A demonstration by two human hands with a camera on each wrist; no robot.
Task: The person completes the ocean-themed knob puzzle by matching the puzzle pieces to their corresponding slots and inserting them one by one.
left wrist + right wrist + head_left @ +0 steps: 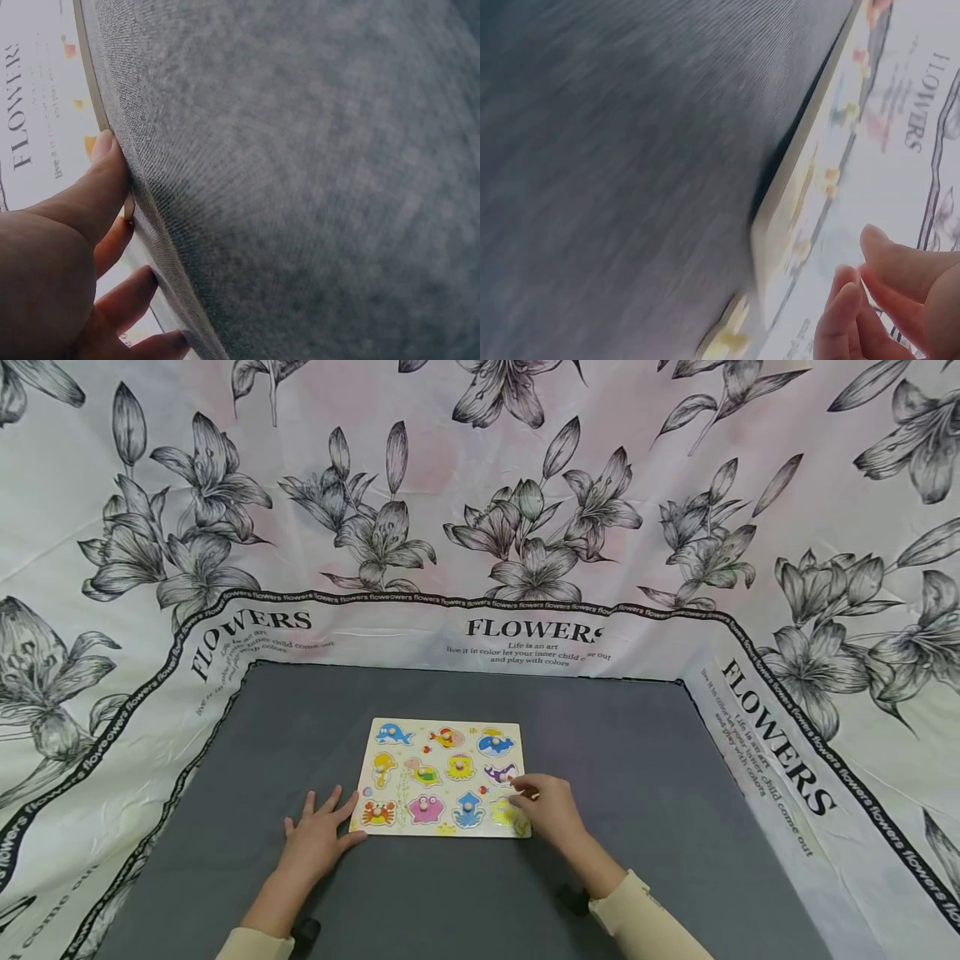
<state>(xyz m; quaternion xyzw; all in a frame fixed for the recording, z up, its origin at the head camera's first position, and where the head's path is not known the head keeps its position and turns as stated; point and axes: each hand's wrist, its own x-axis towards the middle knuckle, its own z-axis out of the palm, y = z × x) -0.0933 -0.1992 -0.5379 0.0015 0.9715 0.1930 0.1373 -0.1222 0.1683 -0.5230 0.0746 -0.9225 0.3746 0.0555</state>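
Observation:
In the head view, a pale wooden puzzle board [408, 831] with colourful sea-animal pieces lies on the grey surface. My left hand [318, 839] spreads its fingers at the board's left edge, the thumb at its front left corner. Over the right edge hovers my right hand [550, 808], fingers loosely bent, beside a purple whale piece [501, 774] and a yellow-green shape [504, 812]. Nothing shows between thumb and fingers in the right wrist view. There, a yellow knobbed piece [726, 337] lies off the board, past its edge [759, 255].
A white cloth [525, 647] with flower prints and lettering borders the grey surface [637, 760]. On the board sit a crab [378, 812], a pink piece [426, 808], a blue squid [468, 810], a yellow octopus [460, 767] and several others.

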